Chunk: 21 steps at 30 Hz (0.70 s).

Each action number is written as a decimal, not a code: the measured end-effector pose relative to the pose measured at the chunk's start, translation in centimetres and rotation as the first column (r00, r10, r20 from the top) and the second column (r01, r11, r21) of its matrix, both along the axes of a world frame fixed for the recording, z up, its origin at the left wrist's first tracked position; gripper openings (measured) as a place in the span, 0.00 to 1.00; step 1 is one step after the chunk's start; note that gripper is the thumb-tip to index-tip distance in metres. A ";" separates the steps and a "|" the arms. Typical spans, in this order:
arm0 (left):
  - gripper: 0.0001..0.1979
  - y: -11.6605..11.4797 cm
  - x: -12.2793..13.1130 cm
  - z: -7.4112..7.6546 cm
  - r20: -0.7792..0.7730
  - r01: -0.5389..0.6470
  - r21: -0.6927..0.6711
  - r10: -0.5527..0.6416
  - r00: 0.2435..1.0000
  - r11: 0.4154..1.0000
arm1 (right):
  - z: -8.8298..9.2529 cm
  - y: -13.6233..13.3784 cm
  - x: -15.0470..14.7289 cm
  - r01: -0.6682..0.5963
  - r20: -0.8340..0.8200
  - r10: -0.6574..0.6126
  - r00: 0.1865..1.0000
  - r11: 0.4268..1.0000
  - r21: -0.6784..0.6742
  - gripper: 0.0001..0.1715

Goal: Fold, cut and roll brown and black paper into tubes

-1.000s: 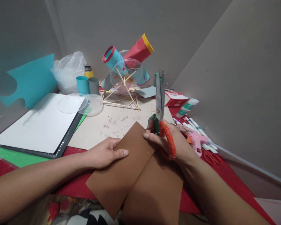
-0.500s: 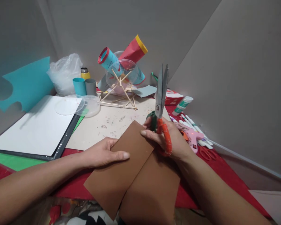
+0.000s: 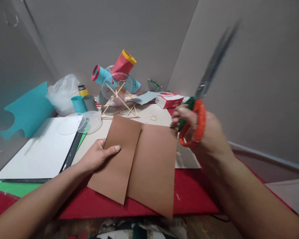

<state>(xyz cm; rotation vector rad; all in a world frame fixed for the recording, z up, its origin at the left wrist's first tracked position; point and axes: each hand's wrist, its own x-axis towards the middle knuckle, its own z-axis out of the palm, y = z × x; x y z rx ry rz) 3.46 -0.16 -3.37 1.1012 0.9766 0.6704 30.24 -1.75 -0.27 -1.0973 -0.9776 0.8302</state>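
A brown sheet of card (image 3: 151,159) hangs over the table's front, slit up its middle nearly to the top edge, so two flaps overlap slightly. My left hand (image 3: 99,154) grips the left flap, thumb on the front and fingers behind. Up to the right, my right hand (image 3: 201,129) is closed around scissors (image 3: 198,109) with one orange-taped handle and one green handle. The blades point up and right, blurred, nearly closed. My right fingertips are close to the card's right edge; whether they touch it I cannot tell.
Behind stands a wheel model (image 3: 117,86) with paper cylinders on a stick frame. To the left are white board (image 3: 40,149), turquoise paper (image 3: 30,109), clear lids (image 3: 89,122), paper tubes (image 3: 79,104) and a plastic bag (image 3: 63,94). A red-white box (image 3: 169,100) sits back right.
My right hand has moved right and up with the scissors, away from the card's face. The card has turned more upright and its flaps have spread. The view has shifted.
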 end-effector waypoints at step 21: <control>0.26 1.8 -1.0 2.6 -0.045 -0.451 0.309 0.487 0.872 0.837 | -6.0 -12.2 -6.3 -0.677 -0.303 0.617 0.726 0.566 -0.471 0.37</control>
